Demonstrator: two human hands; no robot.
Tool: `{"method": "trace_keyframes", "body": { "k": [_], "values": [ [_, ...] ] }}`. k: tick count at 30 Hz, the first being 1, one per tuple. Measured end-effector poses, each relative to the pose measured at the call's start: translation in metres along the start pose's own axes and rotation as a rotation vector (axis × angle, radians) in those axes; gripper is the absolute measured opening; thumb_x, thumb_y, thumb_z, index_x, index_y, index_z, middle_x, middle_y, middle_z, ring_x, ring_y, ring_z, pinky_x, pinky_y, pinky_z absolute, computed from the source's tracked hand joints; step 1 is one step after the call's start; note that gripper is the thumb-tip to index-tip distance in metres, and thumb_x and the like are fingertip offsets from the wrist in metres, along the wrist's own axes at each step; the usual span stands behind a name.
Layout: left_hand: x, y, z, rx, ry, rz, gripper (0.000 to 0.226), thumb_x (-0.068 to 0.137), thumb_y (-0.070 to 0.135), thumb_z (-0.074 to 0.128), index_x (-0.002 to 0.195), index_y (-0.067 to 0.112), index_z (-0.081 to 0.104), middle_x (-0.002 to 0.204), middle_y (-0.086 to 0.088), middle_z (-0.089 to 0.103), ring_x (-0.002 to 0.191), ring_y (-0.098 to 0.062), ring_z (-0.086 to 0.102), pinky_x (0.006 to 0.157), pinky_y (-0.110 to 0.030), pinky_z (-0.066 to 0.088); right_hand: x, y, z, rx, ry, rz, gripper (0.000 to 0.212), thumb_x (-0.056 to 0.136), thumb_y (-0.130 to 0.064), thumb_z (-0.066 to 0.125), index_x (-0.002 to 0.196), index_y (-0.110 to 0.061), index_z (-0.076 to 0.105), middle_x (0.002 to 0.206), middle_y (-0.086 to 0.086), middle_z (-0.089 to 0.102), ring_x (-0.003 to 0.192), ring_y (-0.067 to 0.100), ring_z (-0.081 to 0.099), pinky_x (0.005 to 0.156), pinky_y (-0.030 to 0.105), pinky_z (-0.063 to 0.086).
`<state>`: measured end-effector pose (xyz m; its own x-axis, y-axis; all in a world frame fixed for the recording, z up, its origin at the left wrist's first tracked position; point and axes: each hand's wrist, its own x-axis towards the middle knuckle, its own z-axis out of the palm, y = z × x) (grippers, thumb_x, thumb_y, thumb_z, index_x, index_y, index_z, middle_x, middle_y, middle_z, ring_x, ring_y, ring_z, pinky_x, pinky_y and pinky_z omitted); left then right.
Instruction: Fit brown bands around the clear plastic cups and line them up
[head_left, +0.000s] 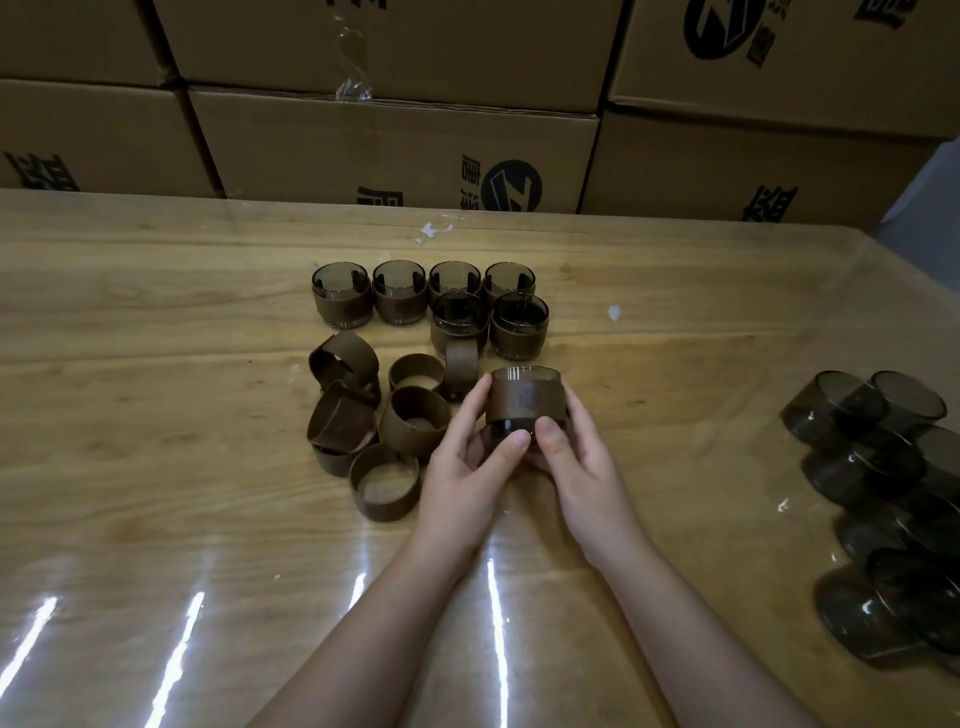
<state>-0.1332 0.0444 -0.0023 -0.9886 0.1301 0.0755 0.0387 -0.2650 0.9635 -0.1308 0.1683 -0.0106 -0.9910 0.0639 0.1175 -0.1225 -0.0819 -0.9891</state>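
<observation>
Both hands hold one smoky clear cup with a brown band round its upper part, just above the table. My left hand grips its left side, thumb under the band. My right hand grips the right side, thumb pressing the band's lower edge. Behind it stand several banded cups in a row, with two more in a second row in front. A heap of loose brown bands lies to the left of my hands.
A pile of bare smoky cups lies on its side at the right edge of the wooden table. Stacked cardboard boxes wall off the table's far edge.
</observation>
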Motion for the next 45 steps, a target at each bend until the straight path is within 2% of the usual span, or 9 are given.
{"method": "trace_keyframes", "body": {
  "k": [5, 11, 17, 23, 30, 33, 35, 39, 45],
  "values": [
    [0.0, -0.001, 0.001, 0.027, -0.007, 0.021, 0.056, 0.088, 0.001, 0.061, 0.129, 0.036, 0.044, 0.114, 0.031, 0.064, 0.115, -0.003, 0.059, 0.104, -0.028, 0.044, 0.0, 0.0, -0.001, -0.027, 0.014, 0.009, 0.06, 0.084, -0.039, 0.053, 0.141, -0.028, 0.039, 0.134, -0.008, 0.057, 0.124, 0.007, 0.055, 0.105, 0.027, 0.045],
    [-0.001, 0.001, 0.0, 0.012, 0.001, 0.024, 0.057, 0.088, -0.001, 0.06, 0.13, 0.034, 0.044, 0.115, 0.031, 0.063, 0.117, -0.005, 0.059, 0.103, -0.027, 0.045, -0.002, -0.001, -0.001, -0.015, 0.008, 0.01, 0.066, 0.086, -0.035, 0.051, 0.147, -0.017, 0.035, 0.139, 0.0, 0.054, 0.127, 0.011, 0.053, 0.109, 0.036, 0.042],
    [-0.003, 0.006, 0.004, 0.041, -0.017, 0.029, 0.059, 0.09, -0.002, 0.057, 0.13, 0.038, 0.041, 0.11, 0.035, 0.063, 0.113, -0.003, 0.06, 0.104, -0.031, 0.044, 0.0, -0.001, -0.005, 0.056, 0.022, -0.012, 0.052, 0.084, -0.031, 0.061, 0.133, -0.036, 0.045, 0.12, -0.021, 0.066, 0.115, 0.005, 0.062, 0.088, 0.019, 0.051],
    [-0.005, 0.007, 0.006, 0.039, 0.006, 0.071, 0.055, 0.092, 0.0, 0.054, 0.133, 0.033, 0.039, 0.124, 0.012, 0.06, 0.117, -0.009, 0.059, 0.099, -0.027, 0.048, 0.001, -0.003, -0.008, 0.029, 0.014, -0.029, 0.058, 0.075, -0.039, 0.07, 0.127, -0.05, 0.048, 0.118, -0.024, 0.065, 0.108, 0.002, 0.064, 0.082, 0.018, 0.052],
    [-0.007, 0.005, 0.007, 0.08, 0.064, 0.168, 0.053, 0.084, 0.015, 0.068, 0.127, 0.027, 0.039, 0.134, 0.002, 0.049, 0.121, -0.01, 0.055, 0.091, -0.021, 0.049, 0.001, -0.002, -0.008, 0.083, -0.009, -0.015, 0.061, 0.078, -0.007, 0.075, 0.126, -0.036, 0.05, 0.111, -0.025, 0.068, 0.105, 0.003, 0.065, 0.08, 0.019, 0.053],
    [-0.008, -0.001, 0.009, 0.147, 0.079, 0.22, 0.061, 0.079, 0.009, 0.068, 0.128, 0.028, 0.039, 0.132, 0.017, 0.05, 0.117, -0.001, 0.056, 0.087, -0.015, 0.047, 0.002, 0.0, -0.007, 0.099, -0.013, -0.016, 0.06, 0.076, 0.0, 0.066, 0.123, -0.035, 0.054, 0.112, -0.023, 0.068, 0.105, 0.002, 0.065, 0.081, 0.016, 0.052],
    [-0.01, -0.004, 0.01, 0.223, 0.103, 0.243, 0.068, 0.076, 0.012, 0.071, 0.13, 0.034, 0.036, 0.13, 0.027, 0.05, 0.12, -0.005, 0.055, 0.092, -0.022, 0.048, 0.002, 0.0, -0.006, 0.103, -0.022, -0.019, 0.063, 0.075, 0.004, 0.062, 0.124, -0.035, 0.054, 0.115, -0.021, 0.068, 0.105, 0.002, 0.065, 0.081, 0.015, 0.051],
    [-0.013, -0.002, 0.01, 0.47, 0.214, 0.348, 0.078, 0.074, 0.018, 0.074, 0.133, 0.038, 0.028, 0.136, 0.0, 0.036, 0.13, -0.02, 0.045, 0.104, -0.043, 0.045, -0.001, -0.006, -0.006, 0.073, -0.081, -0.033, 0.073, 0.076, 0.008, 0.054, 0.12, -0.049, 0.061, 0.124, -0.019, 0.064, 0.114, 0.009, 0.063, 0.086, 0.016, 0.05],
    [-0.016, 0.026, -0.006, 0.722, 0.223, 0.435, 0.071, 0.07, 0.039, 0.076, 0.131, 0.036, 0.039, 0.12, 0.02, 0.043, 0.114, 0.006, 0.048, 0.093, -0.013, 0.044, -0.007, -0.01, -0.007, 0.052, -0.112, -0.023, 0.062, 0.08, -0.001, 0.065, 0.12, -0.048, 0.061, 0.126, -0.014, 0.064, 0.106, 0.015, 0.068, 0.085, 0.025, 0.054]
  ]
}}
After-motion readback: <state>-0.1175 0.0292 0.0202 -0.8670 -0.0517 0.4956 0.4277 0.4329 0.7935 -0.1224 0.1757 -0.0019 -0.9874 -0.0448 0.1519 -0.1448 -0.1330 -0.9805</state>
